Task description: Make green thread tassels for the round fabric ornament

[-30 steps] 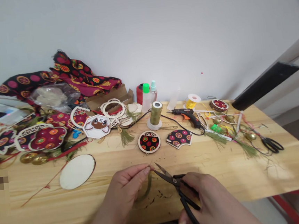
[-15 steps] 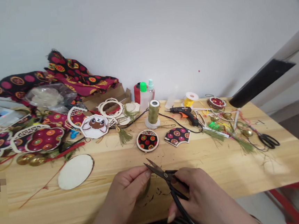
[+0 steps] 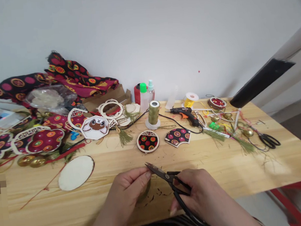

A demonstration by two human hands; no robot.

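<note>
My right hand (image 3: pixel 196 188) grips black-handled scissors (image 3: pixel 167 176), their blades nearly closed and pointing up and left. The blade tips lie right at the fingertips of my left hand (image 3: pixel 132 185), which is pinched closed. What it pinches is mostly hidden; a dark edge shows below the fingers, too little to name. Dark scraps (image 3: pixel 159 192) lie on the table between my hands. Beyond them are a round fabric ornament with a wooden frame (image 3: pixel 147 142) and a scalloped fabric-covered piece (image 3: pixel 178 138). An oval white piece (image 3: pixel 76 173) lies to the left.
A spool of olive thread (image 3: pixel 154 113) stands mid-table, with a glue gun (image 3: pixel 185 115) and a yellow spool (image 3: pixel 189 99) to its right. Patterned fabric (image 3: pixel 81 75) and ornaments crowd the left. A second pair of scissors (image 3: pixel 270 140) lies at right, near a black tube (image 3: pixel 262 82).
The scissor blades have closed from a wider gap beside the left fingertips. Both hands stay in nearly the same place.
</note>
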